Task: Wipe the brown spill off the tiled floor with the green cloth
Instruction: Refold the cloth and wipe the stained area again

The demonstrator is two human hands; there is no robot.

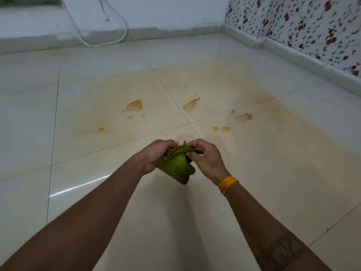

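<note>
Both hands (156, 153) (205, 155) pinch green cloth (176, 167) (top edge hidden).

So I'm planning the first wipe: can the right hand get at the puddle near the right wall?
Probably yes: bare floor lies between the right hand and that puddle, though it grips the green cloth.

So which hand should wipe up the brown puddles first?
Probably either: both the left hand and right hand pinch the green cloth above the floor, and brown puddles lie ahead on both sides. The right has slightly more blobs on its side.
</note>
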